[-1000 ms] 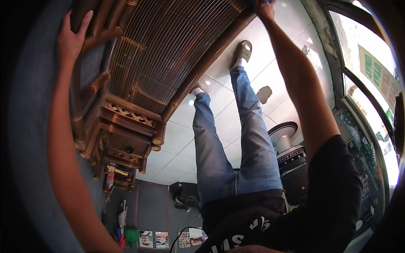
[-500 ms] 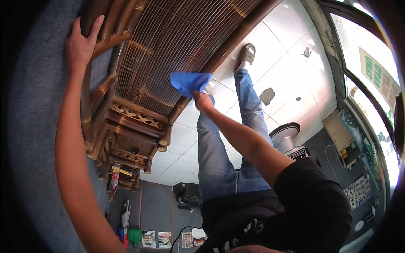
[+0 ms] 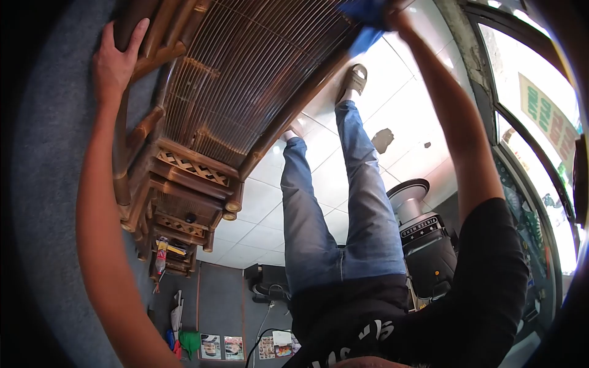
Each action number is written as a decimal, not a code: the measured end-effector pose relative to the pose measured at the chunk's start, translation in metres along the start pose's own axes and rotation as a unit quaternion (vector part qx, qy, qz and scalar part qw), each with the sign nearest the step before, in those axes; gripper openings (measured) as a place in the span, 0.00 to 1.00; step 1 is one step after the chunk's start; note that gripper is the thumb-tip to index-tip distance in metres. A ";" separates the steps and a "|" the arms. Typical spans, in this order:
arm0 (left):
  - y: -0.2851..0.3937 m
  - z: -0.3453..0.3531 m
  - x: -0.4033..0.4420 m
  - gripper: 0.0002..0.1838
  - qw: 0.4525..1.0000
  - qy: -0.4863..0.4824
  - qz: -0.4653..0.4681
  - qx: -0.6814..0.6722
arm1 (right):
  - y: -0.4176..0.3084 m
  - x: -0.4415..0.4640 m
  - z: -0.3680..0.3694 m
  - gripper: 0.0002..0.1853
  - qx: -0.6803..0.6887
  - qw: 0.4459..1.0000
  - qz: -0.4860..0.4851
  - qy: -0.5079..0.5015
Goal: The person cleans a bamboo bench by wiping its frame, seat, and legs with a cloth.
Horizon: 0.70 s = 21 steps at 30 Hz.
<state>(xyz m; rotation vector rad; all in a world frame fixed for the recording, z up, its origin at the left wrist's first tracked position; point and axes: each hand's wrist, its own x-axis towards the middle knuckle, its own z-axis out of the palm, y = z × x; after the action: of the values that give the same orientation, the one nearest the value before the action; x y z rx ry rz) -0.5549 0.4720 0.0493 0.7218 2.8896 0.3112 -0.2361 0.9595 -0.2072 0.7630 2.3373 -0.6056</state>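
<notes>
A bamboo bench [image 3: 245,73] with a slatted seat fills the upper middle of the head view. My left hand [image 3: 115,67] is at its top rail at upper left, thumb on one side and fingers on the other, gripping it. At the top edge, my right hand [image 3: 397,19] holds a blue cloth [image 3: 367,40], which hangs over the front edge of the seat. Motion blurs this hand and the cloth, and part of the cloth is cut off by the frame.
My legs [image 3: 362,184] stand on white floor tiles [image 3: 392,92] with dark broken patches. A second bamboo seat [image 3: 187,208] lies beyond the bench end. Near my right leg is a black machine [image 3: 429,245] with a round pan on top. Glass windows [image 3: 534,116] line the right side.
My right hand has swept the blue cloth forward and to the right, from near the seat's front edge to the top of the view. My left hand keeps its place on the rail.
</notes>
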 end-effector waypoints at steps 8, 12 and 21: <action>0.005 -0.002 -0.001 0.43 1.000 -0.011 -0.009 0.009 | 0.058 0.084 -0.024 0.14 0.094 0.931 -0.033 0.352; 0.005 -0.004 0.001 0.41 1.000 -0.020 -0.005 0.019 | -0.060 -0.060 0.083 0.13 0.001 0.901 0.017 0.433; 0.006 -0.004 -0.001 0.42 1.000 -0.012 0.003 0.021 | -0.197 -0.287 0.257 0.13 0.263 0.961 -0.009 0.086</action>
<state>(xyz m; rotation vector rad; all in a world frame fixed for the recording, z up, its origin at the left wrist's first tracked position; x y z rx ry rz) -0.5520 0.4765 0.0549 0.7369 2.8793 0.2404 -0.0728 0.5623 -0.1564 1.0621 2.3590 -1.2431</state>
